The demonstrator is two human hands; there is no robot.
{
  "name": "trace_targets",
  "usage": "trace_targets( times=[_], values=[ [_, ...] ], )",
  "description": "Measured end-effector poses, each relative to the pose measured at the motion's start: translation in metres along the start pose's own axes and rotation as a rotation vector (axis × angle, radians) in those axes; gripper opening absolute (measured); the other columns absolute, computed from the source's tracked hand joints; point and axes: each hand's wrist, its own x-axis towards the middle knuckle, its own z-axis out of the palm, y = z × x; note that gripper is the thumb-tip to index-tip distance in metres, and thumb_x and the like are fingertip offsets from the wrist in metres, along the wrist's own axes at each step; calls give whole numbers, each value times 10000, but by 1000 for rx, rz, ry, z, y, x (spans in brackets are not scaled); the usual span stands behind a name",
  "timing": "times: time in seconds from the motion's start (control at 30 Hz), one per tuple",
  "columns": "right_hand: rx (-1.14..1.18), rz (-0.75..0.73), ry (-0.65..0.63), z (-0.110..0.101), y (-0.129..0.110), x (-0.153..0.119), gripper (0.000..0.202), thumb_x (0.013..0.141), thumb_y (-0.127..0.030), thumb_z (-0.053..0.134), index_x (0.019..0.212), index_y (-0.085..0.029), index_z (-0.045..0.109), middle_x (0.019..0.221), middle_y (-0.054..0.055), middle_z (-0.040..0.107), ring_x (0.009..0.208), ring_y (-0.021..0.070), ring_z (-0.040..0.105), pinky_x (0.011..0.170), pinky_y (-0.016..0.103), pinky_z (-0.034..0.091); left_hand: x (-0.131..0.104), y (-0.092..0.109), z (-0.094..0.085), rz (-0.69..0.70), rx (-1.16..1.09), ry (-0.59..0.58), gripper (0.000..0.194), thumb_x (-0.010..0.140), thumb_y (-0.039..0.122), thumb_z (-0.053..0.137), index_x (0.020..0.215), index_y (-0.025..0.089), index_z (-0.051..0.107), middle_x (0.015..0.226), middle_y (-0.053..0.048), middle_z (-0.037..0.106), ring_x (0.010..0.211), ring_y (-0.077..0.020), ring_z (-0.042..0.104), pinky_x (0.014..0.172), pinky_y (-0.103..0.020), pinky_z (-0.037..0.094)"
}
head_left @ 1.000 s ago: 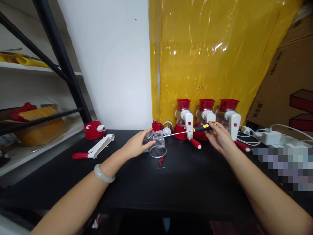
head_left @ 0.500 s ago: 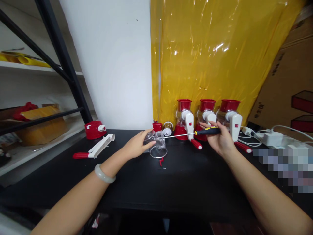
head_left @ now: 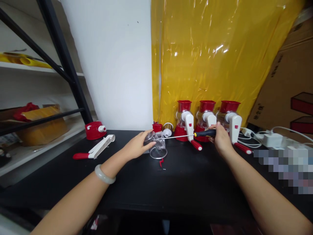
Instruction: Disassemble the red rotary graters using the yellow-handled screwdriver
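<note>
The left hand [head_left: 138, 145] has its fingers clasped around a clear plastic, tube-shaped housing [head_left: 160, 145] on the black counter [head_left: 186, 182]. The right hand [head_left: 221, 139] grips a black-and-yellow-handled screwdriver [head_left: 205, 133] in its fingers, the slim steel shaft reaching the housing from three o'clock. A small bent red piece [head_left: 161, 162] lies at the housing's six o'clock.

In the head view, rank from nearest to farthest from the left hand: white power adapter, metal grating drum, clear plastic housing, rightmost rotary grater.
1. Clear plastic housing: in the left hand.
2. Metal grating drum: behind, slightly right.
3. Rightmost rotary grater: farther right, upright.
4. White power adapter: beyond it, far right.
</note>
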Motion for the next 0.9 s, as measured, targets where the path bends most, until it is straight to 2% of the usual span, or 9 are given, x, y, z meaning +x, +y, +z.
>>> trace_targets(
  times=[0.1, 0.2, 0.27, 0.5, 0.63, 0.73, 0.83, 0.9],
  values=[
    [53, 22, 17, 5, -5, -3, 423, 649, -612, 743, 762, -236, 587, 603, -51, 527, 466, 83, 454, 388, 207, 373, 0, 1, 0, 10, -1, 1, 615, 895, 560, 468, 1422, 255, 386, 1341, -112, 552, 1168, -284, 563, 979, -436, 451],
    [256, 53, -5, 12, -10, -5, 409, 597, -500, 828, 753, -233, 561, 643, -55, 554, 506, 77, 484, 429, 195, 408, 0, 1, -1, 6, 5, -9, 627, 895, 567, 465, 1428, 247, 381, 1354, -110, 544, 1186, -282, 551, 985, -432, 447],
    [306, 76, -14, 14, -12, -6, 398, 594, -469, 840, 759, -224, 574, 649, -50, 562, 517, 72, 494, 450, 189, 427, 0, 2, -1, -4, 9, -16, 632, 895, 570, 467, 1429, 242, 383, 1361, -105, 540, 1196, -279, 544, 993, -427, 442],
    [262, 106, -55, 13, -13, -7, 356, 655, -488, 798, 795, -202, 639, 648, -20, 561, 507, 73, 492, 468, 201, 454, 0, 1, -1, 2, -1, -13, 616, 899, 544, 474, 1426, 236, 388, 1367, -108, 537, 1206, -279, 540, 1000, -424, 441],
    [297, 112, -58, 12, -13, -8, 204, 702, -366, 744, 794, -208, 655, 724, 1, 589, 614, 111, 549, 515, 229, 481, 1, 1, -1, 6, -9, -6, 614, 896, 555, 474, 1421, 246, 389, 1376, -106, 531, 1210, -279, 539, 1001, -435, 438],
    [381, 146, -115, 12, -15, -9, 115, 702, -296, 679, 787, -221, 662, 784, 10, 598, 721, 139, 572, 554, 249, 501, 0, 1, -1, 8, -19, -10, 619, 896, 559, 475, 1422, 245, 384, 1383, -108, 525, 1218, -277, 533, 1014, -435, 429],
    [416, 188, -163, 13, -16, -9, 165, 732, -372, 649, 800, -222, 666, 806, 30, 611, 759, 161, 585, 576, 274, 515, 0, 1, -1, 6, -15, -10, 617, 896, 562, 473, 1421, 248, 388, 1377, -107, 531, 1217, -278, 534, 1016, -435, 427],
    [379, 170, -136, 14, -14, -9, 273, 763, -488, 637, 777, -216, 657, 791, 40, 617, 756, 169, 594, 590, 283, 521, 0, 1, -1, 6, -12, -4, 619, 893, 566, 472, 1421, 253, 387, 1373, -111, 532, 1209, -285, 540, 1008, -444, 431]
  ],
)
